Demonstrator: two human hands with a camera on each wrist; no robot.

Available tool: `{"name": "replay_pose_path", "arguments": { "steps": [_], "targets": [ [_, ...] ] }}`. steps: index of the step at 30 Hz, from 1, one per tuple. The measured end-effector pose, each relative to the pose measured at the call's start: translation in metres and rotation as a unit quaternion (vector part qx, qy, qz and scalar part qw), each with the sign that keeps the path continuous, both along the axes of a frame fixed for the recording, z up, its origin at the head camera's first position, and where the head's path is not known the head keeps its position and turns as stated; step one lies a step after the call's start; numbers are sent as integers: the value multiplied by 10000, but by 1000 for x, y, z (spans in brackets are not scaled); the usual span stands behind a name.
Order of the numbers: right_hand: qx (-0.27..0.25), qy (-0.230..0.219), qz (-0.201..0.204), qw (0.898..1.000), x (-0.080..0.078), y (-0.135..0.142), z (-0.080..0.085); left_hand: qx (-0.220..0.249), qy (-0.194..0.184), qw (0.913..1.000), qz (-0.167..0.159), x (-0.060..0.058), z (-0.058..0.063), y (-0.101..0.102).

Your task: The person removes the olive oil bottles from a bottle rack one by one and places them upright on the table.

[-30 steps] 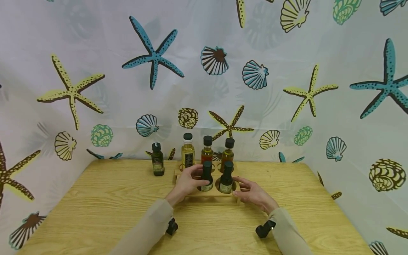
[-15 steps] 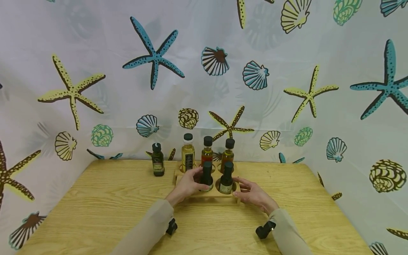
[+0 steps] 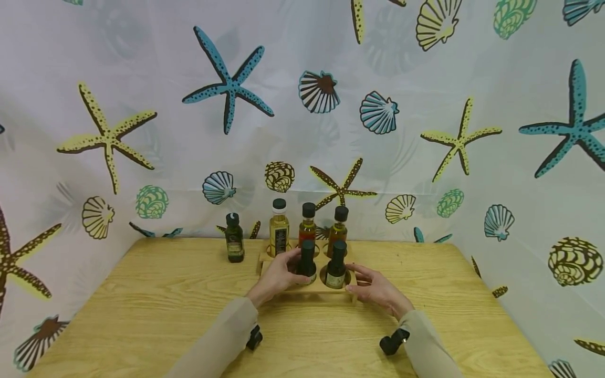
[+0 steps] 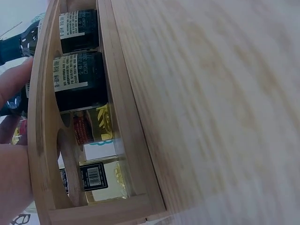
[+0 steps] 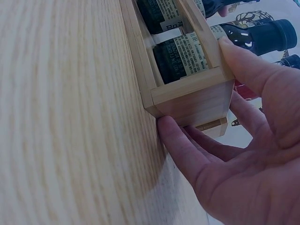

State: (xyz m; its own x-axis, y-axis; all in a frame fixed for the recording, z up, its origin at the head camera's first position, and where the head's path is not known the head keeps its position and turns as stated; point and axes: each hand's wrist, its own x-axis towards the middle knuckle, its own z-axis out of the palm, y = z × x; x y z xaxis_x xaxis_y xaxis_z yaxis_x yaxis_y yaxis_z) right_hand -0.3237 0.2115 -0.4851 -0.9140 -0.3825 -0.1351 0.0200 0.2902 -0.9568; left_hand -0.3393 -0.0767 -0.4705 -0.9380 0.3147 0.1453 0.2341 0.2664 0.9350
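Observation:
A tiered wooden rack [image 3: 317,288] stands on the table, with two dark bottles in its front row. My left hand [image 3: 282,273] grips the middle dark bottle [image 3: 307,255] near its shoulder, thumb in front and fingers behind. Part of that bottle's label is covered. Beside it stands the right dark bottle [image 3: 336,273], upright in its hole. My right hand [image 3: 378,291] holds the rack's right end; in the right wrist view its thumb [image 5: 243,65] lies on the top edge and a finger touches the lower corner. In the left wrist view, a round hole [image 4: 70,164] at the rack's left holds no bottle.
Behind, in the raised row, stand a pale yellow bottle [image 3: 279,231], a red bottle [image 3: 308,230] and an amber bottle [image 3: 338,231]. A small green bottle [image 3: 234,242] is on the wooden table [image 3: 179,294] left of the rack. A patterned curtain [image 3: 302,142] hangs close behind.
My left thumb has slid slightly lower across the middle dark bottle, covering more of its label. My right hand, the rack and the other bottles stay put.

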Motion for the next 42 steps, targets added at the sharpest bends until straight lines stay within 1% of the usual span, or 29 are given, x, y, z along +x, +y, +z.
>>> {"name": "replay_pose_path", "arguments": {
  "steps": [7, 20, 28, 32, 40, 42],
  "targets": [
    [-20, -78, -65, 9999, 1, -1, -1, -201, 104, 9996, -193, 1, -1, -2],
    [-45, -180, -121, 9998, -1, -1, 0, -182, -31, 9996, -222, 0, -1, -3],
    [-30, -183, -128, 9997, 0, -1, 2, -340, -28, 9993, -143, 0, -4, -3],
    [-1, -157, -149, 9998, 0, -2, 3, -338, -43, 9994, -91, -1, -3, -3],
    [-43, -141, -62, 9999, -1, 0, -2, -350, -143, 9993, 24, 2, -2, -2],
    [-37, -119, -63, 9999, -2, 0, -2, -331, -215, 9992, 84, 3, -2, -2]
  ]
}}
